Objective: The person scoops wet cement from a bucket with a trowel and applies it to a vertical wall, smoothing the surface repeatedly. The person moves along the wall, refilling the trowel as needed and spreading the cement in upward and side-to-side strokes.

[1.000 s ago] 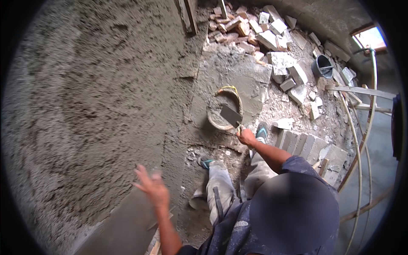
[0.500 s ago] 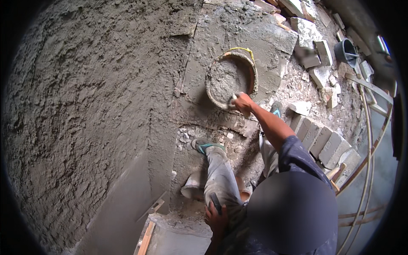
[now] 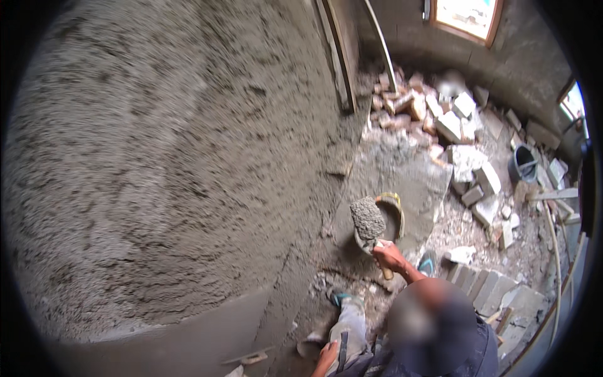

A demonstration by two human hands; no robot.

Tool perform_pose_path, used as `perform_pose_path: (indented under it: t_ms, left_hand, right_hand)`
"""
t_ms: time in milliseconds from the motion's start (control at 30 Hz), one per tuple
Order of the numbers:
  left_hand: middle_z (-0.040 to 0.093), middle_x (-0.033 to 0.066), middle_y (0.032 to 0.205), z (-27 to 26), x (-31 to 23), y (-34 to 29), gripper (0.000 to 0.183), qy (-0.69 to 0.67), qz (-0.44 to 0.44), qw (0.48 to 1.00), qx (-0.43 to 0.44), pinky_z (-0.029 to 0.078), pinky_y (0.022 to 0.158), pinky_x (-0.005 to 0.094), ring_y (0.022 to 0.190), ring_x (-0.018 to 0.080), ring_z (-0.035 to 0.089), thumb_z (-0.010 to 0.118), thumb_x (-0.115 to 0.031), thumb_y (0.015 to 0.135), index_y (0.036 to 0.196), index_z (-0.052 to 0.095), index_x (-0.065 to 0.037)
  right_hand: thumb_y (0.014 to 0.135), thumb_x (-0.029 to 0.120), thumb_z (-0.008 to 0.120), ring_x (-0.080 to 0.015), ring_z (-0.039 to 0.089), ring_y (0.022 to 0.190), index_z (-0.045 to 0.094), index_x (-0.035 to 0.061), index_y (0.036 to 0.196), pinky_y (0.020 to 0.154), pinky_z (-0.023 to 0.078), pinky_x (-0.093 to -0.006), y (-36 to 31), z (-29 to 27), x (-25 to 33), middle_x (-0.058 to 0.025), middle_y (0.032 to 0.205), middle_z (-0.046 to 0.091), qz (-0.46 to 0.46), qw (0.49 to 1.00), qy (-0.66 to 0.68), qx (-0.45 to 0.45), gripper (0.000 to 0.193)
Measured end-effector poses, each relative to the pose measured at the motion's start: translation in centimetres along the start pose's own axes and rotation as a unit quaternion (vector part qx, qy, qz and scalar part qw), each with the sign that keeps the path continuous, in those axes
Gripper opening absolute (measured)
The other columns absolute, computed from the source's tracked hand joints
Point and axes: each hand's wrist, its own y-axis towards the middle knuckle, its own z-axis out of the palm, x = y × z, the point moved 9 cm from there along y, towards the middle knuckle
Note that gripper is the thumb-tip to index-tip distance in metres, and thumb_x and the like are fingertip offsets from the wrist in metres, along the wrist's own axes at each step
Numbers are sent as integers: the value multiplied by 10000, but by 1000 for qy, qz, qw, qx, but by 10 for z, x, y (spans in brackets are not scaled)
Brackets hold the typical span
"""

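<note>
My right hand (image 3: 389,255) is closed round the wooden handle of a trowel (image 3: 386,273). A thick heap of wet grey mortar (image 3: 367,218) covers its blade, above the mortar-crusted bucket (image 3: 402,221) with a yellow handle. The heap hides part of the bucket. Low in the picture, my left hand (image 3: 327,358) is beside my leg, its fingers curled at a dark, narrow, flat thing (image 3: 343,350) whose kind I cannot make out. To the left rises a wall (image 3: 188,176) coated in rough wet mortar, with a smoother band along its bottom.
Broken bricks and blocks (image 3: 449,125) lie heaped at the back. A dark bucket (image 3: 522,164) stands at the far right. Stacked grey blocks (image 3: 487,289) sit right of my legs. A wooden float (image 3: 252,359) lies near the wall's foot. A plank (image 3: 339,60) leans on the wall.
My right hand has lifted the trowel out of the bucket, now loaded with mortar. The view has swung up and left, bringing windows and more wall into sight. My left hand stays by my leg.
</note>
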Motion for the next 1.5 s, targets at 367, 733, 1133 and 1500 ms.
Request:
perform_pose_path:
  t_ms: [367,733,1133,1500]
  left_hand:
    - [586,234,1108,-87,7,-15,619,-104,-55,990,-75,413,917,394,1074,382,537,447,-548,864,1134,575,-6]
    - [567,225,1153,-73,46,-40,642,-90,-140,985,-54,404,927,392,1095,370,525,450,-558,860,1168,552,-5]
    - [424,289,1291,11,-17,-1,830,89,-124,988,24,353,980,469,1202,419,411,555,-549,786,1390,268,-57]
    - [495,269,1178,1,-17,-1,712,126,-60,980,-144,392,934,450,1113,407,479,638,-459,762,1238,421,25]
  right_hand:
    - [817,174,584,-144,541,510,459,2,1115,468,466,-269,-137,-16,447,-64,694,528,-558,732,232,-316,366]
    - [891,168,445,-307,568,600,563,19,881,524,426,-418,26,276,405,-181,722,618,-548,743,-289,-253,190]
    - [843,294,481,-412,618,836,569,-36,964,720,499,-473,38,-13,-130,-281,910,614,95,868,-468,-138,362]
    - [680,312,610,-348,634,782,653,-23,799,664,490,-410,210,-76,-266,-214,809,645,143,928,-336,-75,358]
